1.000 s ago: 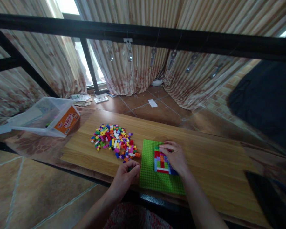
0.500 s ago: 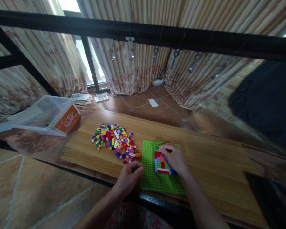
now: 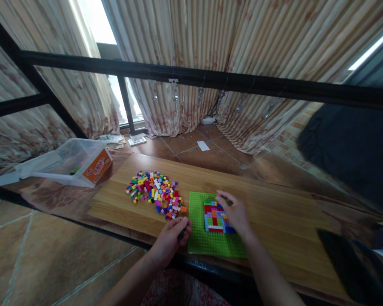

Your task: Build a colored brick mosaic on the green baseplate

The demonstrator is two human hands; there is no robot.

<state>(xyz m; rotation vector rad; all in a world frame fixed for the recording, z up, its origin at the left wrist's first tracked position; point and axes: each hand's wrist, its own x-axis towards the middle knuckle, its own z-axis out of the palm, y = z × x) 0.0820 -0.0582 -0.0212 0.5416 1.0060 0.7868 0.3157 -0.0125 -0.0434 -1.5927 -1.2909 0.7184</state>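
At wood tbl [image 3: 281, 216], curtains [image 3: 175, 38] bhnd, L hand [image 3: 170, 239] & R hand [image 3: 238, 216] curled, can't tell grip.

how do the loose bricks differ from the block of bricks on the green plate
The loose bricks lie jumbled at all angles; the block forms tight, flat rows. The loose bricks rest on the wooden board, the block on the green plate. The loose bricks spread wider than the block. Both mix many colours.
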